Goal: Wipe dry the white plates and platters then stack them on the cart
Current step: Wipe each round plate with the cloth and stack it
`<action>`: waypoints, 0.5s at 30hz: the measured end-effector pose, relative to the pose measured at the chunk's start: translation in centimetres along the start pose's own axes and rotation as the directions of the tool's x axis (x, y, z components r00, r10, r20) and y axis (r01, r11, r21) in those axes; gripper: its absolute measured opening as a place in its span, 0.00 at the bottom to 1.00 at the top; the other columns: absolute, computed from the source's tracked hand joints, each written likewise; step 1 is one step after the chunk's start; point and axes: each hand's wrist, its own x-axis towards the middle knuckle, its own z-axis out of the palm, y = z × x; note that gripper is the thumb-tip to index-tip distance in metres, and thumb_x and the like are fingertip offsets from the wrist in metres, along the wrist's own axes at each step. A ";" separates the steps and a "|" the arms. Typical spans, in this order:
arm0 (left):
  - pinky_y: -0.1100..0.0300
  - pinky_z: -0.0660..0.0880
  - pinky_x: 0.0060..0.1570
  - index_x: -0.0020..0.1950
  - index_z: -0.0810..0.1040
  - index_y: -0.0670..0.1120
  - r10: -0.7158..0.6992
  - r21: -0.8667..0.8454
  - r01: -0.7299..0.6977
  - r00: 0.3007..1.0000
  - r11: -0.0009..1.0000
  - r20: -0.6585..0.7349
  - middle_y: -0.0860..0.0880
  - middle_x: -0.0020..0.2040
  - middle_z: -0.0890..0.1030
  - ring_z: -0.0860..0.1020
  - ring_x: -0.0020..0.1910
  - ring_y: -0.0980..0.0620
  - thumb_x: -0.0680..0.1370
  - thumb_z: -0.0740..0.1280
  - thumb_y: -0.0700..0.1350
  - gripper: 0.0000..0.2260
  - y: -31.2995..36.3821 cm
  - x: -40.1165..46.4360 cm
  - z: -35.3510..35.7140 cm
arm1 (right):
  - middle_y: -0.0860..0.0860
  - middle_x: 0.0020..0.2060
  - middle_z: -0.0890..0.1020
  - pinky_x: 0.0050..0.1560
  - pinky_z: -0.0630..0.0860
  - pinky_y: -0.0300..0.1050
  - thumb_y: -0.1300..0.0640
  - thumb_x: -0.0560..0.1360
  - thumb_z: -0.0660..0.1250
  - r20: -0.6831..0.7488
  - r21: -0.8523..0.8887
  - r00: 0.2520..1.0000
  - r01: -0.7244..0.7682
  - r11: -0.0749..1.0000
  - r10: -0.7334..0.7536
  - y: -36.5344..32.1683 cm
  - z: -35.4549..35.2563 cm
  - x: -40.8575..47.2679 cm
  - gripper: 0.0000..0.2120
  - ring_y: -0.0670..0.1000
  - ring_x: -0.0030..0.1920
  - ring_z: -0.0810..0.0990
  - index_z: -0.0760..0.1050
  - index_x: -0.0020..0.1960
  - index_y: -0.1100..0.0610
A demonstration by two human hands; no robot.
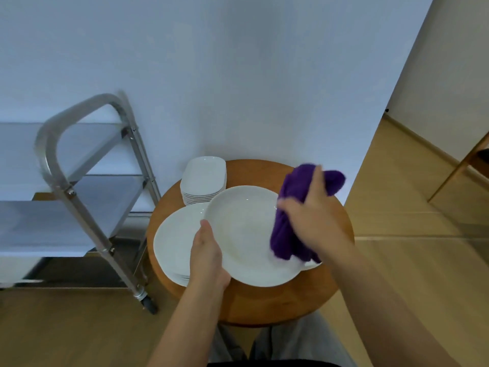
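The left hand (207, 256) grips a white plate (246, 234) by its rim above the round worktop (264, 303). The right hand (309, 218) presses a purple cloth (288, 234) onto it. Stacked platters (203, 181) sit behind.

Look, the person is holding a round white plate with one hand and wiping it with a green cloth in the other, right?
Almost. The cloth is purple, not green, as the head view shows. The rest holds: the left hand holds the round white plate by its edge, and the right hand wipes it with the cloth.
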 end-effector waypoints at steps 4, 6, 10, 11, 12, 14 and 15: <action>0.61 0.76 0.25 0.58 0.72 0.58 -0.048 -0.050 0.051 0.997 0.997 0.057 0.50 0.49 0.81 0.79 0.44 0.47 0.78 0.54 0.63 0.15 -0.5 -0.7 0.0 | 0.54 0.77 0.45 0.74 0.52 0.56 0.42 0.80 0.51 0.120 -0.631 0.992 0.043 0.774 0.043 4.6 4.0 0.8 0.33 0.59 0.76 0.47 0.37 0.77 0.50; 0.60 0.77 0.24 0.57 0.73 0.58 -0.083 -0.128 0.092 0.994 0.987 0.069 0.49 0.48 0.81 0.80 0.43 0.47 0.78 0.56 0.62 0.14 -0.8 -1.1 0.2 | 0.53 0.77 0.44 0.74 0.45 0.56 0.39 0.80 0.47 0.064 -0.689 0.998 0.026 0.725 0.024 5.6 5.0 1.3 0.31 0.59 0.76 0.44 0.39 0.77 0.50; 0.61 0.75 0.22 0.53 0.73 0.59 -0.065 -0.146 0.080 0.992 0.986 0.103 0.50 0.46 0.82 0.81 0.41 0.49 0.78 0.56 0.60 0.11 -1.3 -1.4 0.6 | 0.53 0.77 0.46 0.73 0.42 0.53 0.38 0.79 0.46 -0.029 -0.673 0.992 0.074 0.736 -0.126 5.3 7.0 2.1 0.32 0.57 0.76 0.43 0.42 0.77 0.51; 0.63 0.75 0.22 0.55 0.73 0.59 -0.040 -0.113 0.054 0.992 0.992 0.122 0.50 0.47 0.82 0.81 0.42 0.49 0.78 0.55 0.61 0.12 -1.5 -1.3 0.7 | 0.53 0.77 0.47 0.74 0.43 0.52 0.39 0.79 0.46 -0.021 -0.661 0.986 0.108 0.742 -0.162 5.0 7.5 2.2 0.32 0.57 0.76 0.44 0.43 0.77 0.51; 0.64 0.75 0.23 0.57 0.72 0.58 -0.017 -0.084 0.029 0.990 0.996 0.139 0.51 0.48 0.81 0.80 0.43 0.50 0.79 0.54 0.61 0.13 -1.7 -1.2 0.7 | 0.53 0.77 0.48 0.74 0.43 0.52 0.39 0.79 0.47 -0.001 -0.648 0.980 0.152 0.746 -0.201 4.6 7.9 2.1 0.31 0.56 0.76 0.45 0.43 0.77 0.51; 0.60 0.79 0.33 0.58 0.71 0.57 -0.001 -0.067 0.010 0.991 0.998 0.132 0.50 0.51 0.80 0.79 0.47 0.50 0.79 0.53 0.61 0.15 -1.8 -1.0 0.8 | 0.53 0.77 0.49 0.74 0.46 0.50 0.40 0.79 0.49 0.066 -0.590 0.957 0.267 0.762 -0.284 4.0 8.6 1.5 0.32 0.55 0.76 0.46 0.45 0.78 0.51; 0.56 0.80 0.43 0.58 0.71 0.57 0.000 -0.091 0.011 0.993 0.996 0.116 0.50 0.52 0.79 0.78 0.49 0.50 0.79 0.53 0.61 0.15 -1.7 -0.9 0.8 | 0.53 0.77 0.50 0.74 0.48 0.49 0.40 0.79 0.50 0.114 -0.536 0.939 0.333 0.776 -0.325 3.7 8.8 0.9 0.32 0.55 0.76 0.47 0.46 0.77 0.52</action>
